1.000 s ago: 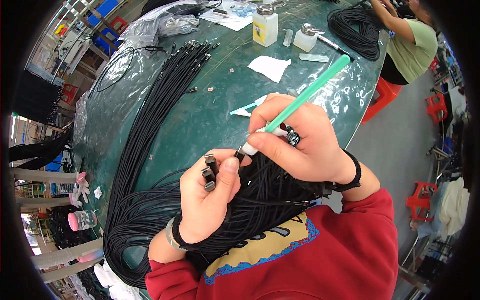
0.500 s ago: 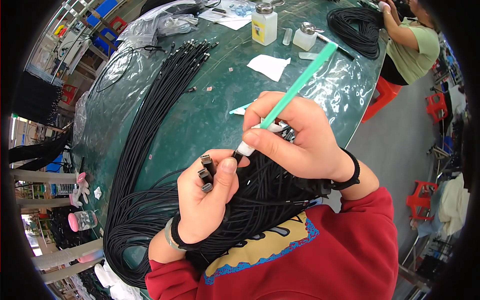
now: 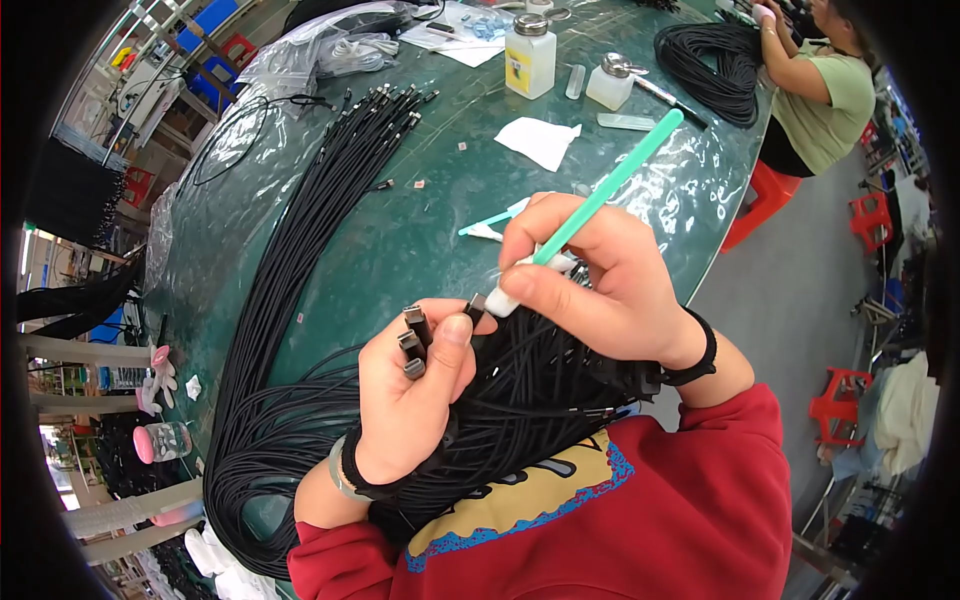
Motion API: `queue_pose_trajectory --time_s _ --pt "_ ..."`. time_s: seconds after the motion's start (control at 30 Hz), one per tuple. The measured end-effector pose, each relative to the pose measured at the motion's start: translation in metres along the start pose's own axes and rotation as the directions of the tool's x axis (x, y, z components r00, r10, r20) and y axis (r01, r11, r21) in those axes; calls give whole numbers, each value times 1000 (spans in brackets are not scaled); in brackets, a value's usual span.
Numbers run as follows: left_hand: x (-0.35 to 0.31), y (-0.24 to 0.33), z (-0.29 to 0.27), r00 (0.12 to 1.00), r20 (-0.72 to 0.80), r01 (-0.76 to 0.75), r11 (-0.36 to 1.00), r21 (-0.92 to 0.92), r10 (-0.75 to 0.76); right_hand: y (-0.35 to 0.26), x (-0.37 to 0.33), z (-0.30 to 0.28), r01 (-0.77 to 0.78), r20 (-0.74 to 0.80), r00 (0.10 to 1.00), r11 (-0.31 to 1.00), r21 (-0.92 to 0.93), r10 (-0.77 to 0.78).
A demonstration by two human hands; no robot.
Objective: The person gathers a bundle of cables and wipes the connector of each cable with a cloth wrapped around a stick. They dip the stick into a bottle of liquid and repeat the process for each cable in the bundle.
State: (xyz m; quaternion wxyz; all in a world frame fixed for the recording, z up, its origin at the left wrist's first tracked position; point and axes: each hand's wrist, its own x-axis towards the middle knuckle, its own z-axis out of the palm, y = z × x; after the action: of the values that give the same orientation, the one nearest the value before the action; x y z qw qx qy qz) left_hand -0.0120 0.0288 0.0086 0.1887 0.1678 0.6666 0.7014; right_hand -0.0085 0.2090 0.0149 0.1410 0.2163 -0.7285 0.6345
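My left hand (image 3: 408, 385) is closed round several black cables, their black connector plugs (image 3: 413, 330) with metal tips fanned out above the fingers. One plug (image 3: 474, 310) sticks out to the right, between thumb and forefinger. My right hand (image 3: 600, 275) pinches a green stick (image 3: 615, 185) whose lower end is wrapped in white cloth (image 3: 505, 298). That wrapped tip is right beside the metal end of the single plug; whether they touch I cannot tell. Below both hands lies a heap of black cables (image 3: 520, 385), partly hidden by my arms.
A long bundle of cables (image 3: 300, 220) runs along the green table (image 3: 440, 200). Two dispenser bottles (image 3: 530, 60), a white cloth piece (image 3: 540, 142) and another green stick (image 3: 490, 222) lie beyond my hands. A co-worker (image 3: 825, 90) sits at the far right near coiled cables (image 3: 710, 70).
My right hand has drawn slightly right and down, taking the cloth-wrapped stick tip off the plug, whose metal end now shows. My left hand has hardly moved.
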Motion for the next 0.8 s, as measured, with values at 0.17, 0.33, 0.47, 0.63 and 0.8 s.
queue_pose_trajectory --time_s 0.17,0.33,0.47,0.63,0.8 --pt "-1 -1 1 1000 -5 5 1000 5 -5 5 0 -4 -64 32 997 988 -139 69" --pt "4 3 2 998 -55 25 1000 -6 -26 6 -2 -18 -17 -58 998 997 -69 13" --pt "3 3 -3 995 -77 63 995 -72 -69 18 12 -48 -110 -174 980 993 -45 100" --pt "4 4 -6 995 -67 68 995 -72 -73 80 41 -127 -266 -397 914 866 -423 87" --pt "5 7 -5 995 -63 74 994 -85 -79 116 80 -209 -390 -527 847 591 -706 -71"
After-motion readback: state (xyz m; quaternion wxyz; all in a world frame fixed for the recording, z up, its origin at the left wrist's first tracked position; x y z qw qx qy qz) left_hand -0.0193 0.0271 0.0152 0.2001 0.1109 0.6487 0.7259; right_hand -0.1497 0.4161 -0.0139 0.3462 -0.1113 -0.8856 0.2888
